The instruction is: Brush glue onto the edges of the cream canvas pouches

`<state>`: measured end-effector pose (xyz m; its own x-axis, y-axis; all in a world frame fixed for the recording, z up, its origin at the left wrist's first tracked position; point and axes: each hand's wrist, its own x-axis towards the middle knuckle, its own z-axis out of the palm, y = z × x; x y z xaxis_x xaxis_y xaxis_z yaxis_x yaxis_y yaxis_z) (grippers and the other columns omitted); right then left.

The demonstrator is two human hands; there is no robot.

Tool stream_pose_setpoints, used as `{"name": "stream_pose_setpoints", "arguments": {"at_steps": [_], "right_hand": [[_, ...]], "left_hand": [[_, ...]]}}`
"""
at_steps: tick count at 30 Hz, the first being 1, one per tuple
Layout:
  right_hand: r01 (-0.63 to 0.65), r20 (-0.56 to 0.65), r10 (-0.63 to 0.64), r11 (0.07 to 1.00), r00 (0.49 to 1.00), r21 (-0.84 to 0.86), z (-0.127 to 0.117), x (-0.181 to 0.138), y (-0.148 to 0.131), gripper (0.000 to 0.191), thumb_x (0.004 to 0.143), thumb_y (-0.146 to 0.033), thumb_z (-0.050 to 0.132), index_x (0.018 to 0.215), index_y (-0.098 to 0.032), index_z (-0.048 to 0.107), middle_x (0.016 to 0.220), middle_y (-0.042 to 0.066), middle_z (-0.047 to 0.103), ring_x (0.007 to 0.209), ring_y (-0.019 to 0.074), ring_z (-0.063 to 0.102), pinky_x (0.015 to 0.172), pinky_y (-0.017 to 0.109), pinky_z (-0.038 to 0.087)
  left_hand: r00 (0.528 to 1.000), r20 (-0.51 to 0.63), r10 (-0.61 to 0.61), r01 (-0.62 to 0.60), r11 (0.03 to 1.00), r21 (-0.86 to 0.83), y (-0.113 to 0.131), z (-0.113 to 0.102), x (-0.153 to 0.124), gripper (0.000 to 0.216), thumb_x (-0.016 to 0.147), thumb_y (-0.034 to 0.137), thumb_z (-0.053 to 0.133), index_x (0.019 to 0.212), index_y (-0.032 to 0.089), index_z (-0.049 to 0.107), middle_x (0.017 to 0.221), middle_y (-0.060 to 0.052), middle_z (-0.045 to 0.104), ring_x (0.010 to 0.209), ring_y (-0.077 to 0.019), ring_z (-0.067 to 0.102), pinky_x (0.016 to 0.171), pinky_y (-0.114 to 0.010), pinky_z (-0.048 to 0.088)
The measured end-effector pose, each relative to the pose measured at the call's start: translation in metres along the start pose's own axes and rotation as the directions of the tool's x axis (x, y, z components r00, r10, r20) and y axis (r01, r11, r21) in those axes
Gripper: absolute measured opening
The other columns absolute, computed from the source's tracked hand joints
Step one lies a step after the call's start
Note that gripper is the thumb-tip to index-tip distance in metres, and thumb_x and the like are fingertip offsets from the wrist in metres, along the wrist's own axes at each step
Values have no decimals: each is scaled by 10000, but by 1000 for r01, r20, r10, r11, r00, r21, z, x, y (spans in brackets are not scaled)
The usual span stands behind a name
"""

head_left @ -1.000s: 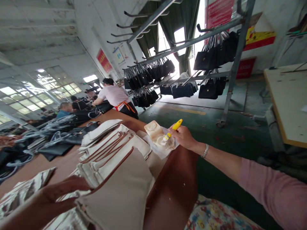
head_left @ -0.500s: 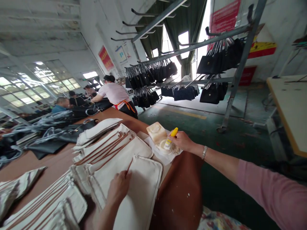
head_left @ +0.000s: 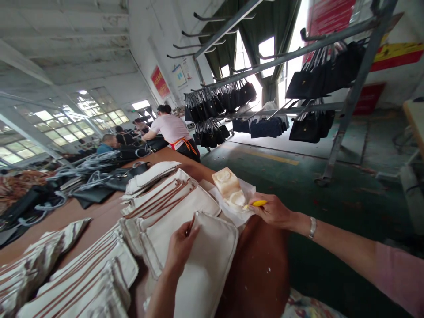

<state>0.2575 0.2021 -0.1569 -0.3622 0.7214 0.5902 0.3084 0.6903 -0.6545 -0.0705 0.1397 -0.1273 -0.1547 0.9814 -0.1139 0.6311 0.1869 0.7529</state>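
Note:
My right hand (head_left: 273, 210) is closed around a brush with a yellow handle (head_left: 259, 203). Its tip is at the edge of a cut-open plastic container (head_left: 226, 180), which has white paste (head_left: 237, 198) in its near part. My left hand (head_left: 180, 247) pinches the upper left corner of the top cream fabric piece (head_left: 212, 251), where a thin brown edge shows between thumb and fingers. Under and behind it lies a stack of similar cream pieces (head_left: 185, 198) with brown strips.
More cream pieces (head_left: 89, 274) lie at left on the brown-covered table (head_left: 255, 265). Black bags (head_left: 94, 194) sit farther back. A person in a pink top (head_left: 172, 130) works beyond. A metal rack (head_left: 347, 106) hung with dark bags stands across the floor.
The brush has tilted flatter and its tip has shifted to the container's near edge. My left hand has raised the fabric corner slightly. The whole view has swung left.

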Motion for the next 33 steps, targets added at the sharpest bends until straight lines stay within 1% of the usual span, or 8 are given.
{"name": "stream_pose_setpoints", "arguments": {"at_steps": [5,8,11,15,19,24,30,33], "right_hand": [[-118,-175,179,944,968,309,-15,12,-58,262,947,-403,547,914,-162,643,806,45,607,658,162,539,601,267,431],[-153,-152,276,826,949,542,-19,21,-95,292,938,-438,564,867,-157,608,637,-11,512,521,120,433,481,237,349],[-147,-113,271,773,956,617,-17,24,-118,303,926,-435,579,811,-155,591,590,-26,465,516,111,410,477,229,333],[-125,-105,217,825,970,551,-12,22,-125,287,916,-418,585,808,-152,603,638,-7,510,573,125,450,523,234,368],[-67,-232,200,875,952,479,-19,18,-131,265,914,-406,588,833,-155,614,678,-1,517,599,132,456,556,241,386],[-70,-151,148,900,977,429,-28,10,-144,259,913,-384,570,773,-168,597,658,5,528,602,144,478,580,253,405],[-120,-269,254,894,929,432,-31,7,-128,306,910,-451,582,842,-156,621,663,6,534,595,145,475,560,255,394],[-158,-197,299,838,934,523,-29,4,-129,338,903,-473,591,788,-155,592,607,-17,494,557,126,446,530,241,371]], "left_hand": [[995,12,94,-89,969,-232,35,3,-41,576,769,576,640,1169,161,653,941,-55,723,785,-195,658,664,-254,509],[991,27,131,-120,957,-265,50,8,-62,475,729,514,719,1069,183,710,953,-48,721,838,-193,652,695,-239,511],[987,-2,161,-156,955,-252,59,11,-80,392,714,456,755,1005,195,740,929,-38,711,889,-195,646,749,-235,512],[985,-27,168,-169,954,-246,66,12,-100,386,700,443,765,996,195,751,986,-56,717,932,-216,648,799,-260,526],[979,27,202,-190,953,-235,72,12,-111,345,715,438,754,962,198,757,965,-56,724,895,-218,662,772,-261,542],[965,59,257,-241,950,-199,77,15,-121,309,738,439,735,952,217,761,918,-40,731,821,-199,669,684,-227,535],[953,-82,292,-300,945,-127,85,19,-142,240,751,437,719,834,214,752,828,-24,705,704,-162,639,592,-200,497],[921,-64,383,-388,916,-104,92,20,-150,193,790,404,684,801,218,732,781,-30,679,690,-156,635,582,-195,490]]}}
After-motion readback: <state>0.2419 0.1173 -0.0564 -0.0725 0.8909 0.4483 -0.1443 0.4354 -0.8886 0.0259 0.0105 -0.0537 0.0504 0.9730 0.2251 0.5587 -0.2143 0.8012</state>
